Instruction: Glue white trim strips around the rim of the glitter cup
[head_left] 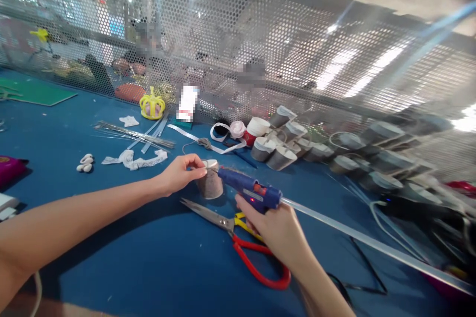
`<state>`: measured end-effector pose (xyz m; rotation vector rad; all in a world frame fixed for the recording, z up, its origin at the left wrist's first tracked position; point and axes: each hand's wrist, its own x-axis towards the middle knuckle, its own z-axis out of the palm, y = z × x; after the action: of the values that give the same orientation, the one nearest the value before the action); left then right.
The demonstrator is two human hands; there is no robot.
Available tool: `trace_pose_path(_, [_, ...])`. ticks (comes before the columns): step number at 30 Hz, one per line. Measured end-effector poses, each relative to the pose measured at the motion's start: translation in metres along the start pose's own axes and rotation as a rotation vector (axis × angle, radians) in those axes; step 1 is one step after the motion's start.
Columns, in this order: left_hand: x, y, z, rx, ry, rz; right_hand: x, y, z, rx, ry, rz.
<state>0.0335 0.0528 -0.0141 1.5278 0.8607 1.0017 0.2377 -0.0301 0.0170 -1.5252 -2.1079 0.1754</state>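
My left hand [184, 174] is closed in a pinch at the top edge of a small grey cup-shaped piece [211, 185] with a white top. A thin grey cord [204, 143] runs from a small bundle down behind that hand and seems to end in its fingertips. In my right hand [275, 225] is a blue glue gun [247, 187], its red light lit and its nozzle touching or very near the cup's top by my left fingertips. A long clear glue stick [357, 233] sticks out of its back. Scissors [223, 223] with red and yellow handles lie open below the gun.
Several grey cup-shaped pieces [281, 157] are piled at the right. Behind lie white ribbon [226, 149], thin wires [136, 134], a yellow crown-like piece [152, 104] and crumpled white strips [136, 159]. A perforated metal screen [208, 25] borders the blue table [148, 257]. Black cable [372, 267] lies at right.
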Motion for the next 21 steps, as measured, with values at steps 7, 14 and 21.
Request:
trace_pose_path(7, [-0.001, 0.002, 0.001, -0.032, -0.019, -0.009, 0.002, -0.008, 0.001, -0.254, -0.034, -0.047])
trace_pose_path(14, [-0.002, 0.003, 0.0, -0.024, -0.031, -0.016, 0.004, -0.017, -0.002, -0.133, -0.018, 0.073])
trace_pose_path(21, [-0.002, 0.002, 0.0, -0.029, -0.041, 0.005, 0.003, -0.013, -0.003, -0.118, -0.032, 0.106])
